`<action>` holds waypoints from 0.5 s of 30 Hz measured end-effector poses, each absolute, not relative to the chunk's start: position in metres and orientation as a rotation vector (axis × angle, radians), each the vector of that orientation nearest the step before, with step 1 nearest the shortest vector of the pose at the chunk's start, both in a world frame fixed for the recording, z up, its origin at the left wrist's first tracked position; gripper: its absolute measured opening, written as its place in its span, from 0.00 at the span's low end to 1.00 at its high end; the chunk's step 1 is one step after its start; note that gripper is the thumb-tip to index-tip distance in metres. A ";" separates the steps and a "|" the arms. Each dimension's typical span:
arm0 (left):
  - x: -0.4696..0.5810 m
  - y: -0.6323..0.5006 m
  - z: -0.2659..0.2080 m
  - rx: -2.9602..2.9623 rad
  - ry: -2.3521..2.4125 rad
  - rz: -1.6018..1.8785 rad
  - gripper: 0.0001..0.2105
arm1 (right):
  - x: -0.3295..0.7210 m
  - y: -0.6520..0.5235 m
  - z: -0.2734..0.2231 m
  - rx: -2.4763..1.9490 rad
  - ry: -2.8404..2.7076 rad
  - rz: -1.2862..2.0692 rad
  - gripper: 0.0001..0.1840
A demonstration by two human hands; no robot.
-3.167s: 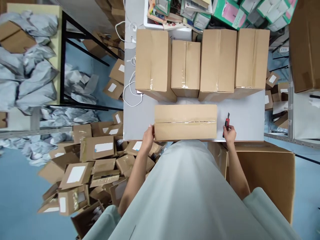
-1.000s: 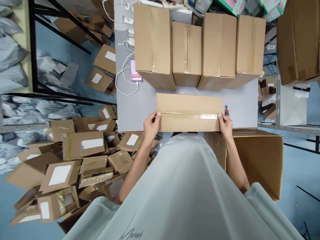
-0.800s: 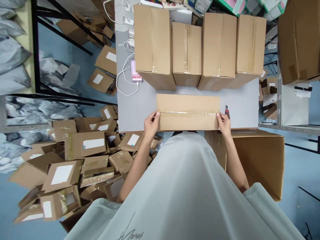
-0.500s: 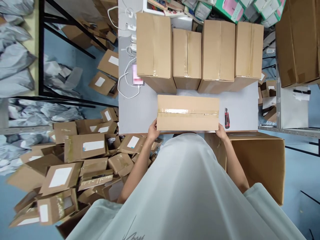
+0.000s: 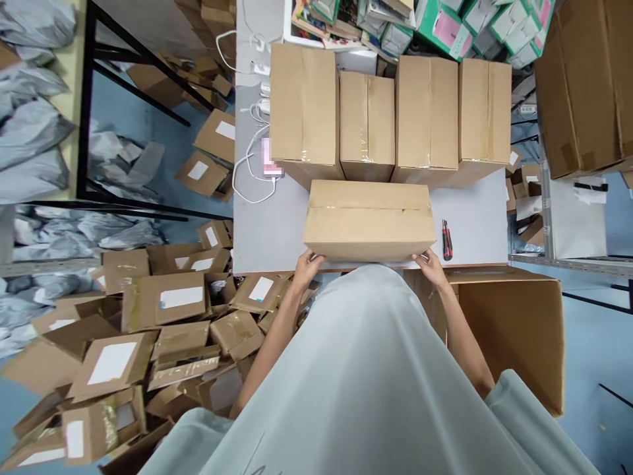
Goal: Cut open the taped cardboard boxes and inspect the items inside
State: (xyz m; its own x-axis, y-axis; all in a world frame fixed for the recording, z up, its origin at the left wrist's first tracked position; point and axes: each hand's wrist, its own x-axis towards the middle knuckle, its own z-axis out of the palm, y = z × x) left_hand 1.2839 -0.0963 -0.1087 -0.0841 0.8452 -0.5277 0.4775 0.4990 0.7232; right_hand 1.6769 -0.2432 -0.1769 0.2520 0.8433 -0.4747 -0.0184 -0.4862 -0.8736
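Observation:
A long cardboard box [image 5: 368,214] is tilted at the front of the white table [image 5: 267,244], its near side face showing below the top. At its near left corner, my left hand [image 5: 308,265] grips the lower edge with the fingers curled under. My right hand [image 5: 429,265] grips the near right corner the same way. Parts of the fingers are hidden beneath the box. A red and black utility knife [image 5: 447,240] lies on the table, right of the box and just beyond my right hand.
Several taped cartons [image 5: 366,125] stand in a row behind the box. A white cable [image 5: 244,191] and a pixelated pink item [image 5: 270,158] lie at the left. Used boxes [image 5: 163,297] are heaped on the floor to the left. A large open carton [image 5: 514,330] stands at the right.
The box has turned and tilted: its shiny taped face no longer shows, and a duller seam and the near side are visible. Both hands have shifted under its near edge. The camera view moved slightly.

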 end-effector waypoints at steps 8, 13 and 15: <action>1.295 -0.111 -0.056 1.161 1.653 0.582 0.23 | 1.691 -0.233 -0.116 -1.785 -0.834 1.167 0.39; 1.302 -0.102 -0.066 1.143 1.665 0.542 0.26 | 1.683 -0.213 -0.120 -1.809 -0.841 1.200 0.42; 1.301 -0.098 -0.071 1.137 1.666 0.542 0.27 | 1.683 -0.209 -0.122 -1.810 -0.847 1.201 0.42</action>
